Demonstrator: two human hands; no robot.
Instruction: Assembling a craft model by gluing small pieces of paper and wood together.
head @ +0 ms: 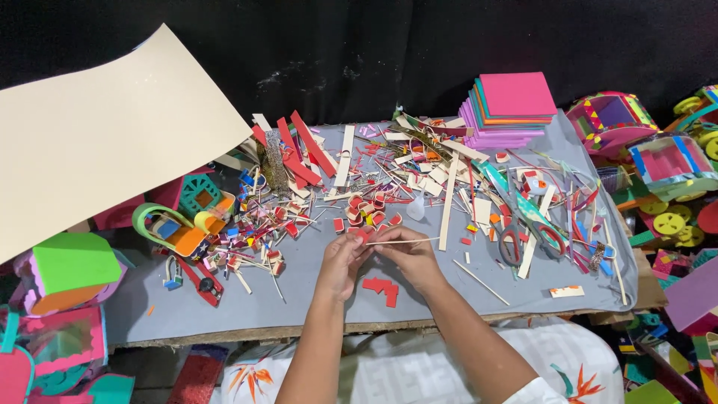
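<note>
Both hands, left hand and right hand, pinch a thin pale wooden stick (light, likely snappable), best gripped near its ends.

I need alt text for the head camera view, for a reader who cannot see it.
Two bare hands, left hand and right hand, meet over a grey work board, holding a thin wooden stick and a small red piece. Paper scraps, scissors and stacked coloured sheets surround them.
</note>
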